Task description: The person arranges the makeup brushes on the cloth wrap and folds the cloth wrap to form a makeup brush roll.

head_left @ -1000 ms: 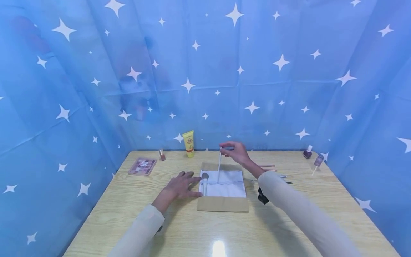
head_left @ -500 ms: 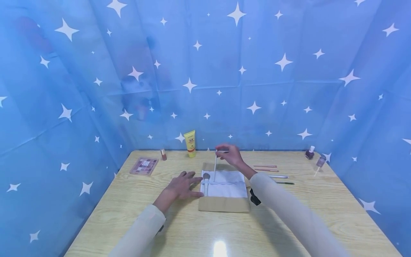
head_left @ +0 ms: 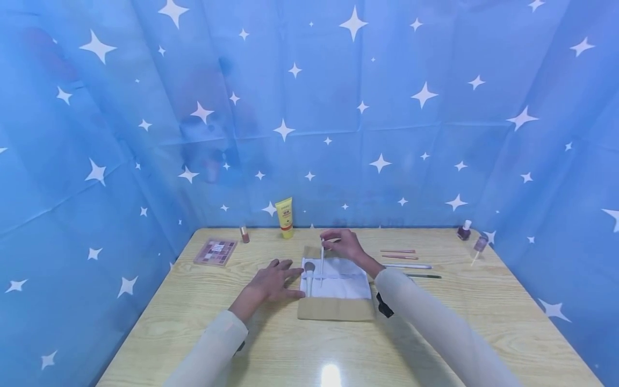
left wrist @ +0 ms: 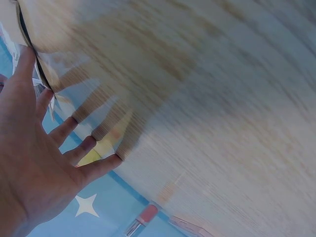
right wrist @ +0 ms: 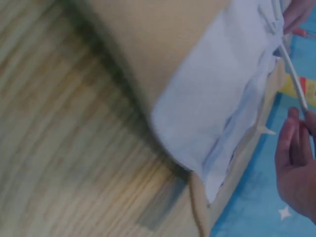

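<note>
A tan brush roll (head_left: pixel 336 308) with a white lining lies unfolded on the table. Near its left side rests a fluffy-headed makeup brush (head_left: pixel 309 275). My right hand (head_left: pixel 343 244) pinches a thin, pale makeup brush (head_left: pixel 322 260) near its top and holds it nearly upright over the lining. In the right wrist view, this slim brush (right wrist: pixel 295 79) slants down to the lining; whether its lower end is inside a pocket, I cannot tell. My left hand (head_left: pixel 272 282), fingers spread, touches the roll's left edge; the left wrist view shows that hand (left wrist: pixel 49 143) palm-side.
Right of the roll lie two pinkish brushes (head_left: pixel 399 257), a white brush (head_left: pixel 408 266) and a dark one (head_left: pixel 424 276). Along the back stand a yellow tube (head_left: pixel 285 219), a small lip tube (head_left: pixel 244 234) and nail polish (head_left: pixel 463 231). An eyeshadow palette (head_left: pixel 215 252) lies far left.
My right hand has moved left and then down with the thin brush, whose lower end now reaches further toward the front of the lining. The left hand stays at the roll's edge.
</note>
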Demonstrator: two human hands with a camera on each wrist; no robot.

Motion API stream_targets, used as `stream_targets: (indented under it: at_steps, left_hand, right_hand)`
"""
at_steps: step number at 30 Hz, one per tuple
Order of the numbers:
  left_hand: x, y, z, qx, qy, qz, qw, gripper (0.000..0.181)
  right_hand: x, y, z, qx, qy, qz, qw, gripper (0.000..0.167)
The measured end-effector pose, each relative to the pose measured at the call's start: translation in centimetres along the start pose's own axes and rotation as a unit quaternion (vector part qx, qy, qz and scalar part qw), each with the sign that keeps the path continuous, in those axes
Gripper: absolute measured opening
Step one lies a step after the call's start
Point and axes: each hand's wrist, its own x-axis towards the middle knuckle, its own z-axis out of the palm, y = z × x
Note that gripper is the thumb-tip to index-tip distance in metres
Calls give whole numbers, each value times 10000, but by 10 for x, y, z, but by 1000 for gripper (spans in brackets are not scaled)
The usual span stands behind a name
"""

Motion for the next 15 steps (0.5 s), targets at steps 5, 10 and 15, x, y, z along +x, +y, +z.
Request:
stream_targets:
  at_steps: [5, 10, 15]
  left_hand:
    - [-1, -1, -1, 1, 35, 42, 10000, 79]
    - [-2, -1, -1, -60, -14, 12, 10000, 79]
    - [-2, 1, -2, -111, -4, 30, 9999, 78]
  right_hand:
    - [-6, 4, 2, -501, -195, -293, 9981, 27]
    - [-13, 7, 7, -822, -368, -383, 9952, 24]
    - [-21, 10, 10, -1074, -429, -531, 9919, 22]
